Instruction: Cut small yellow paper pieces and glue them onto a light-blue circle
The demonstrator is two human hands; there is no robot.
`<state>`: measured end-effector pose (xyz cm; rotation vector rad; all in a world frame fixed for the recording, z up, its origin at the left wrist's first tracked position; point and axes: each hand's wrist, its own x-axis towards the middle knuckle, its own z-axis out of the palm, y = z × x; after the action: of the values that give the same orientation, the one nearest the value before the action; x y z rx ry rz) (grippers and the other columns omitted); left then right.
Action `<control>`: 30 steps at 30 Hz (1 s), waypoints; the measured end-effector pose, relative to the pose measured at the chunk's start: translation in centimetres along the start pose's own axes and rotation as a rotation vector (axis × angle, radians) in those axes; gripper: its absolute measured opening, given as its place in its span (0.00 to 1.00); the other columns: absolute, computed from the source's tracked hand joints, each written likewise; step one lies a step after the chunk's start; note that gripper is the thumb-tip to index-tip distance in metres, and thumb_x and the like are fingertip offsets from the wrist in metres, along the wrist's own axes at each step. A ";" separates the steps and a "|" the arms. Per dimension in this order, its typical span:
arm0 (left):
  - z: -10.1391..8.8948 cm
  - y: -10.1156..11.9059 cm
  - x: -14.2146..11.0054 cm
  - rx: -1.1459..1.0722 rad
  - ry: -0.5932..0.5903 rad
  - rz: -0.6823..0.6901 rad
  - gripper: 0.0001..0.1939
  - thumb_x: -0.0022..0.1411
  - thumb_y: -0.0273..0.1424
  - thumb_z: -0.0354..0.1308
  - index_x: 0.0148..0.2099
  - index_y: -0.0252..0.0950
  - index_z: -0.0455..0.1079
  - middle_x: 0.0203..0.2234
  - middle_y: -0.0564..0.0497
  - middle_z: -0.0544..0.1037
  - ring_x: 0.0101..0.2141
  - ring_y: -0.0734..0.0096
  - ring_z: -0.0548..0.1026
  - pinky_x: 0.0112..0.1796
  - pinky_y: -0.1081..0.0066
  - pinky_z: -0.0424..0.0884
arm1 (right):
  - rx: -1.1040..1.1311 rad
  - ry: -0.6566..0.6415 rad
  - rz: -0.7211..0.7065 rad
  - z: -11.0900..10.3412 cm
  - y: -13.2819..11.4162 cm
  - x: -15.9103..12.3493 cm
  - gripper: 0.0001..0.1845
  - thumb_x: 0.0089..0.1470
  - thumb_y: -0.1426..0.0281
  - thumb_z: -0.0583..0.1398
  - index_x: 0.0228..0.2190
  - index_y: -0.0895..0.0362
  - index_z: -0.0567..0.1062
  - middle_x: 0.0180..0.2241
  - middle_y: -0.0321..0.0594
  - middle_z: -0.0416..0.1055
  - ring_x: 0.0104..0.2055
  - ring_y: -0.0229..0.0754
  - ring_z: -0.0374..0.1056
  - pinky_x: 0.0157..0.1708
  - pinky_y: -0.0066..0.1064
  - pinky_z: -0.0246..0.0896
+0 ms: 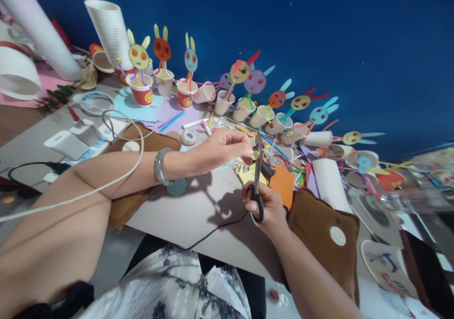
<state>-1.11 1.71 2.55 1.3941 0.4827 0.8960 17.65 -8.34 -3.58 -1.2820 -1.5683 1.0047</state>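
Note:
My right hand (267,208) grips a pair of black-handled scissors (257,181), blades pointing up and away from me. My left hand (222,146) pinches a small yellow paper piece (254,155) at the blade tips; a green bangle (161,166) is on that wrist. Under the hands lie yellow and orange paper scraps (282,181) on the grey table (184,215).
A curved row of paper-cup bunny figures (244,92) with coloured faces lines the table's far side against a blue wall. A stack of white cups (109,30), brown cushions (322,234), white chargers (76,137) with cables, pens and a white paper roll (328,179) lie around.

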 end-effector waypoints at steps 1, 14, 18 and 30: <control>0.0 0.0 0.1 0.016 0.018 -0.001 0.10 0.57 0.25 0.55 0.23 0.33 0.69 0.22 0.53 0.76 0.29 0.78 0.73 0.37 0.74 0.69 | -0.005 0.003 -0.002 0.0 0.0 0.0 0.33 0.41 0.39 0.66 0.18 0.55 0.66 0.20 0.34 0.63 0.21 0.35 0.53 0.22 0.31 0.48; -0.1 -0.3 -0.1 -0.048 -0.042 -0.014 0.06 0.52 0.27 0.65 0.27 0.31 0.72 0.22 0.55 0.74 0.26 0.82 0.69 0.30 0.77 0.66 | -0.016 0.013 0.015 0.1 0.0 0.0 0.33 0.40 0.39 0.66 0.18 0.55 0.64 0.21 0.35 0.64 0.22 0.35 0.53 0.23 0.32 0.48; 0.0 -0.2 0.0 -0.054 -0.044 -0.021 0.05 0.53 0.25 0.63 0.27 0.31 0.72 0.22 0.55 0.74 0.26 0.82 0.70 0.30 0.78 0.67 | -0.030 0.012 0.012 0.1 -0.1 0.0 0.32 0.41 0.39 0.66 0.19 0.55 0.66 0.21 0.35 0.64 0.22 0.36 0.54 0.23 0.32 0.50; -0.1 -0.4 0.0 -0.044 -0.072 -0.041 0.05 0.53 0.25 0.64 0.27 0.30 0.72 0.22 0.53 0.75 0.26 0.81 0.71 0.31 0.77 0.68 | -0.029 0.014 -0.002 0.1 -0.1 0.1 0.32 0.41 0.39 0.66 0.19 0.55 0.66 0.21 0.35 0.64 0.22 0.36 0.54 0.24 0.32 0.51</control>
<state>-1.09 1.75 2.18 1.3667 0.4331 0.8156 17.50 -8.29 -3.54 -1.3040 -1.5783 0.9735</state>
